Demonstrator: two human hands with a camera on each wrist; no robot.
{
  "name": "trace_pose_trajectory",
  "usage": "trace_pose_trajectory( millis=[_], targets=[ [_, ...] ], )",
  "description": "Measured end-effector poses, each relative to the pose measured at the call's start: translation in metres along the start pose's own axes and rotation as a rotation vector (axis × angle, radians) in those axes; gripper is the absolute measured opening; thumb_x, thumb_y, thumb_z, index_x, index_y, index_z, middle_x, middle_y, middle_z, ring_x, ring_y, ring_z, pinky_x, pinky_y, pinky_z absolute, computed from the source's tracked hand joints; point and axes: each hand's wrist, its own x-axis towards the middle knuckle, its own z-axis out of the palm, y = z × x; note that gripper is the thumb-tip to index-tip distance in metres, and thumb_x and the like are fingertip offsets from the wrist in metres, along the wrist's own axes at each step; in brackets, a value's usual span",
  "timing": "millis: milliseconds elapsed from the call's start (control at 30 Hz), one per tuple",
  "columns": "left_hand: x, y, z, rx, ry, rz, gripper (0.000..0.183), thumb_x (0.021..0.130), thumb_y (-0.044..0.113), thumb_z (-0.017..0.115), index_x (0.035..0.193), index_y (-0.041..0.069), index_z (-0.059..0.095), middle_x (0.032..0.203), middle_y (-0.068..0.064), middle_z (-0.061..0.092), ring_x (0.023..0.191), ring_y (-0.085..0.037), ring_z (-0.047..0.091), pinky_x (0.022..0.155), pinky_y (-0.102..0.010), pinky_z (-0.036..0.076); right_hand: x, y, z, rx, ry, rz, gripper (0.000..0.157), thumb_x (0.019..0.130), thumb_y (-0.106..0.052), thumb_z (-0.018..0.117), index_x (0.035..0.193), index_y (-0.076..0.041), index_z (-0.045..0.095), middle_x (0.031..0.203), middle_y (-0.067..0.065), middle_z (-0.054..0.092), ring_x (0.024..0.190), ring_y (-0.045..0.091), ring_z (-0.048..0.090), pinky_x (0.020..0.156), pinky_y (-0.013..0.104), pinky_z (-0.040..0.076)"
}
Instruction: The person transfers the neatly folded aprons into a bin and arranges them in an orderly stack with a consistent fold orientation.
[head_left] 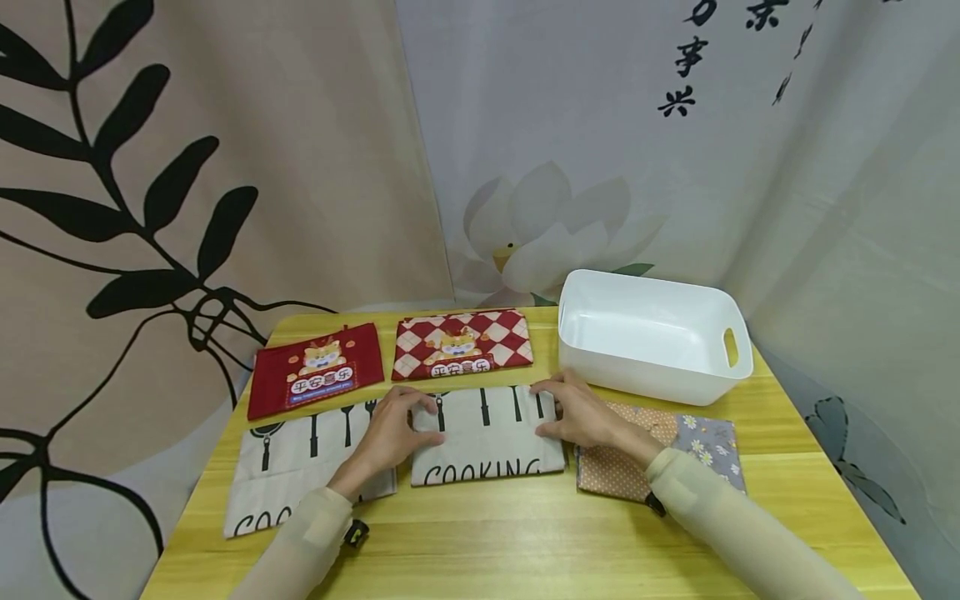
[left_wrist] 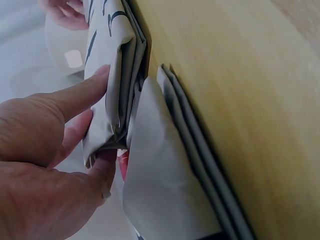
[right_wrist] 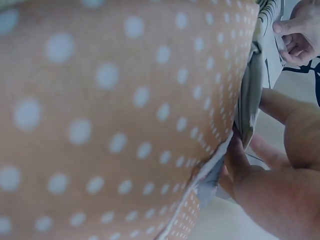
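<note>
A folded white cloth printed "COOKING" (head_left: 487, 450) with black utensil shapes lies on the table between both hands. My left hand (head_left: 393, 429) grips its left end; in the left wrist view, one digit presses its printed face and another reaches round the layered end. My right hand (head_left: 581, 412) holds the right end, with fingertips partly hidden at the edge in the right wrist view. Beneath my left wrist lies a similar folded white cloth (head_left: 288, 467). Under my right forearm is a folded cloth, part orange with white dots (right_wrist: 120, 100), part grey with daisies (head_left: 708, 442).
Along the back of the wooden table (head_left: 480, 550) lie a folded dark-red cloth (head_left: 270, 383) and a red-and-white checked one (head_left: 510, 337), both with a cartoon dog. A white plastic bin (head_left: 637, 371) with handle holes stands at back right. Printed curtains (head_left: 315, 167) hang behind.
</note>
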Motion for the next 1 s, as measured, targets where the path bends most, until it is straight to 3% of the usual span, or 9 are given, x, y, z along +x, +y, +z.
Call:
trace_pose_trajectory(
  millis=[100, 400, 733, 1000],
  targets=[
    [-0.0003, -0.0005, -0.0001, 0.0, 0.002, -0.005, 0.031, 0.085, 0.023, 0.102, 0.107, 0.018, 0.081, 0.14, -0.013, 0.069, 0.133, -0.036, 0.065, 0.113, -0.062, 0.056, 0.0002, 0.0005, 0.001, 0.022, -0.002, 0.025, 0.068, 0.092, -0.025, 0.095, 0.152, -0.009, 0.069, 0.135, 0.018, 0.066, 0.11, 0.023, 0.06, 0.092, 0.041, 0.057],
    [-0.0013, 0.0, -0.0014, 0.019, 0.015, -0.011, 0.03, 0.084, 0.023, 0.103, 0.106, 0.021, 0.083, 0.125, -0.006, 0.079, 0.124, -0.031, 0.069, 0.109, -0.06, 0.055, -0.0008, 0.0049, 0.0035, 0.082, 0.034, 0.031, 0.062, 0.092, -0.023, 0.095, 0.148, -0.01, 0.072, 0.141, 0.02, 0.075, 0.117, 0.032, 0.076, 0.099, 0.051, 0.067],
    [-0.0045, -0.003, -0.0012, -0.006, 0.015, -0.002, 0.041, 0.086, 0.022, 0.102, 0.121, 0.017, 0.081, 0.137, -0.008, 0.076, 0.124, -0.03, 0.071, 0.106, -0.056, 0.057, -0.0051, 0.0061, 0.0023, 0.115, 0.057, 0.007, 0.055, 0.091, -0.02, 0.095, 0.142, -0.01, 0.075, 0.138, 0.02, 0.077, 0.116, 0.033, 0.077, 0.1, 0.053, 0.068],
    [-0.0087, -0.0051, -0.0005, -0.066, 0.024, 0.006, 0.043, 0.085, 0.019, 0.101, 0.122, 0.017, 0.08, 0.142, -0.007, 0.073, 0.137, -0.035, 0.067, 0.116, -0.062, 0.056, -0.0082, 0.0093, 0.0029, 0.135, 0.049, 0.017, 0.059, 0.094, -0.022, 0.093, 0.147, -0.009, 0.07, 0.133, 0.016, 0.075, 0.104, 0.023, 0.075, 0.087, 0.039, 0.066]
  ],
)
